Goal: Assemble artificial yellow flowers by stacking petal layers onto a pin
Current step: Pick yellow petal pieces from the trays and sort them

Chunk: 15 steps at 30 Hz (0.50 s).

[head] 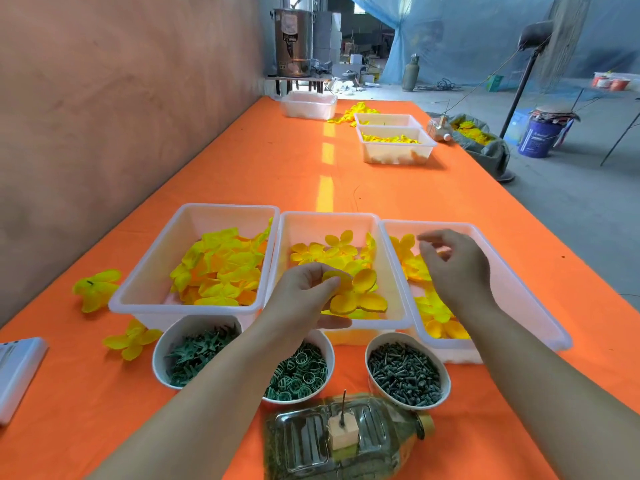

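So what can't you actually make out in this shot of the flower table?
Head view only:
1. Right hand: fingertips blurred, so whether they pinch anything is unclear.
2. Ring bowl: left part hidden by the left forearm.
3. White object: cut off by the left edge, unidentifiable.
4. Bottle: lower part cut off by the bottom edge.

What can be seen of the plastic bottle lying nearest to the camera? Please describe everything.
The bottle is clear ribbed plastic with a yellowish cap pointing right. It lies on its side on the orange tablecloth, close in front of the bowl of green rings; its near end is cut off by the frame. Its contents look murky green. A pale block sits on top, and a thin bare pin stands upright from it.
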Motion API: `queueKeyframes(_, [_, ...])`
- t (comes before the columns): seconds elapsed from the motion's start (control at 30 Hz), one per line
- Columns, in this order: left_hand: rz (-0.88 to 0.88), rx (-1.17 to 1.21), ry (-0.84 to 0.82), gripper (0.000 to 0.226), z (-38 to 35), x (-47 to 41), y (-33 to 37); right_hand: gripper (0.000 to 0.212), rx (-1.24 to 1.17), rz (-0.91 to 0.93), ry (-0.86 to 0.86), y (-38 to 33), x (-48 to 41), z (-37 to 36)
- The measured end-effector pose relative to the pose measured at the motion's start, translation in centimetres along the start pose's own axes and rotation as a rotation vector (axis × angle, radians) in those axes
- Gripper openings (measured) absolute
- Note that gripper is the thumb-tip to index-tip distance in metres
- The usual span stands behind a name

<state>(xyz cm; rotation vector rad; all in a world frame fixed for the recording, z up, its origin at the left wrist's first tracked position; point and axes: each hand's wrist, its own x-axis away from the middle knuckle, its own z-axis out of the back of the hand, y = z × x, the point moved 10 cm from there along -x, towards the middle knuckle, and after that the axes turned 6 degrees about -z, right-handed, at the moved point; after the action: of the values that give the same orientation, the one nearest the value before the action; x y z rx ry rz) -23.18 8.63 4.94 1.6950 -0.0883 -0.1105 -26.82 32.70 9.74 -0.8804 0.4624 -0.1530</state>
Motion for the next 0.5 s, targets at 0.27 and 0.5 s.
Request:
queueKeyframes(0.27, [0.027,-0.092,0.009,0.035,-0.5,0.4,-0.1,0.032,0.081,0.578,-0.509,-12.3,8.0,-4.7])
queueKeyframes(0.5, [0.374,0.318,-0.233,0.061,-2.7,1.5,-1.7,0.009,0.09,0.669,-0.31,-11.7,8.1,-4.3])
